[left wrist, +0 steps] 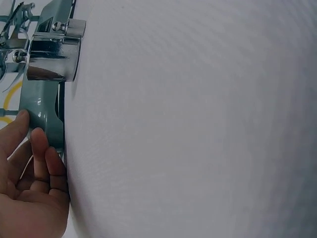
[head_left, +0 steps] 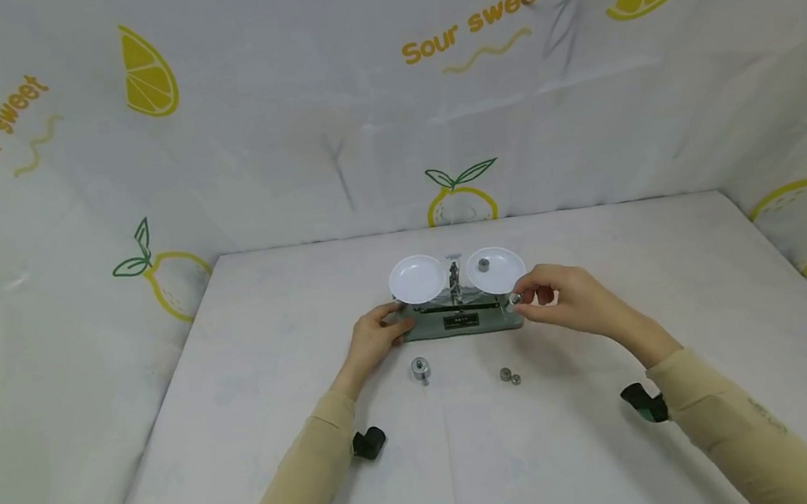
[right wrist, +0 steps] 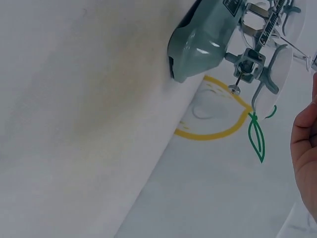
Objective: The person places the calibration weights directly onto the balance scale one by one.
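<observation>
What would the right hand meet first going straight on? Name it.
Most likely the scale: the right hand, pinching a weight, points towards its right end. Depth is unclear, so pan or base could come first.

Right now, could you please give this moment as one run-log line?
left hand: grips balance at left end; right hand: pinches metal weight near right pan; right pan: bears another weight; table: loose weights

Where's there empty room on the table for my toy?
There's bare table left of the left hand and beyond the right hand, toward the right edge. It's crowded around the balance scale, between both hands, and just in front, where loose weights sit.
</observation>
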### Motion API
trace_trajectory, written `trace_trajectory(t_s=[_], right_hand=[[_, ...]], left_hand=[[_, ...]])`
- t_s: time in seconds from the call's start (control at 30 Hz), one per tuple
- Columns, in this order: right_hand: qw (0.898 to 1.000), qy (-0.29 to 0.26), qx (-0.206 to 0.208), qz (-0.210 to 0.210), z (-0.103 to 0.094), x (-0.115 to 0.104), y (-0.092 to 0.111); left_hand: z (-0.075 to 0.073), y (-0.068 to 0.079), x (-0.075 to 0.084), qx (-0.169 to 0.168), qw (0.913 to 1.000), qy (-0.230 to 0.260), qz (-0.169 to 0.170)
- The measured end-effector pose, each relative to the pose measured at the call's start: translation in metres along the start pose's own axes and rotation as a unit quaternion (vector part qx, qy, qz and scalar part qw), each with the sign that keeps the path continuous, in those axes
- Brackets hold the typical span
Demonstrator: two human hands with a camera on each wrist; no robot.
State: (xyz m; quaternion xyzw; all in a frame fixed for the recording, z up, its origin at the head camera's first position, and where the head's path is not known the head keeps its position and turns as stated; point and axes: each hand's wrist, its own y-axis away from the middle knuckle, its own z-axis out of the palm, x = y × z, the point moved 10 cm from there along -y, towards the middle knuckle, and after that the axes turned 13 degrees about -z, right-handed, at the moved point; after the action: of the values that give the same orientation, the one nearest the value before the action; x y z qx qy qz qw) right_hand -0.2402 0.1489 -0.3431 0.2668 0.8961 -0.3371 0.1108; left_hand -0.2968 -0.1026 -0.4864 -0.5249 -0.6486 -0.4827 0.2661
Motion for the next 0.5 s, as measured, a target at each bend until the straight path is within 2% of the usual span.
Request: trace_trajectory(t_s=[0.3, 0.5], right_hand=[[0.998, 0.016, 0.026, 0.061, -0.011, 0.02, -0.007], [0.995, 0.024, 0.022, 0.097, -0.012, 0.029, -0.013]], left_hand=[[0.001, -0.002, 0.009, 0.002, 0.9994, -0.018, 0.028], [0.001, -0.001, 0.008, -0.013, 0.9998, 0.007, 0.011]])
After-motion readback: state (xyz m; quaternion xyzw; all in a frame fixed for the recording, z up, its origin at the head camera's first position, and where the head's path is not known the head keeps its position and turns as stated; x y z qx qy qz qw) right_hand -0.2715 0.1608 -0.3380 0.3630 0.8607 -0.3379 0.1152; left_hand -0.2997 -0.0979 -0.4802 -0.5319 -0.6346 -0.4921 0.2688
